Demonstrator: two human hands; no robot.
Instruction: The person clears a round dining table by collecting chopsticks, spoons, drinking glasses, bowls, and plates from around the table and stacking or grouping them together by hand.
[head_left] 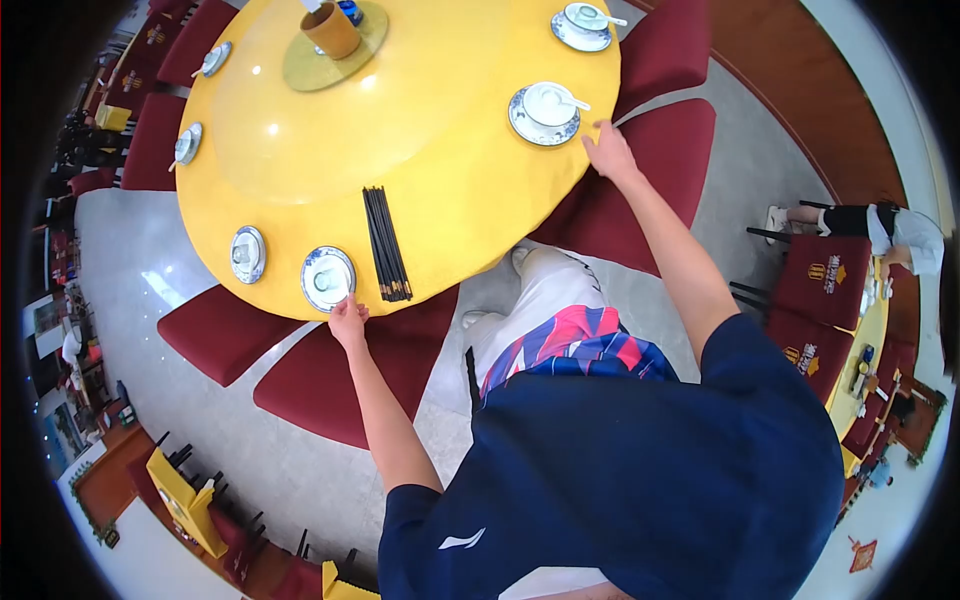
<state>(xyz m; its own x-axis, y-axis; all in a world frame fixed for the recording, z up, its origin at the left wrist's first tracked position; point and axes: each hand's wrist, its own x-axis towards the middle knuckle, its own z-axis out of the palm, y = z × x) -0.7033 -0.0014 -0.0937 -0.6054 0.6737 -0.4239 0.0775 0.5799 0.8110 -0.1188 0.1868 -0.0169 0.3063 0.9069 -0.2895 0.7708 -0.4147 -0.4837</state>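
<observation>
My left hand (348, 320) is at the table's near edge with its fingers pinched on the handle of a white spoon (346, 289). The spoon rests at a small bowl on a blue-rimmed plate (314, 293). To the right of that plate lies a bundle of black chopsticks (385, 245) with gold-coloured ends. My right hand (612, 154) is over the table's right edge, fingers apart and holding nothing. Close by its fingertips is another patterned plate (546, 138) carrying a white bowl (549, 103) and a spoon.
The round table has a yellow cloth (460, 215) and a clear turntable (330, 150) bearing a brown pot (331, 32). More place settings stand around the rim. Dark red chairs (345, 385) crowd the table. A person (905, 240) is at another table on the right.
</observation>
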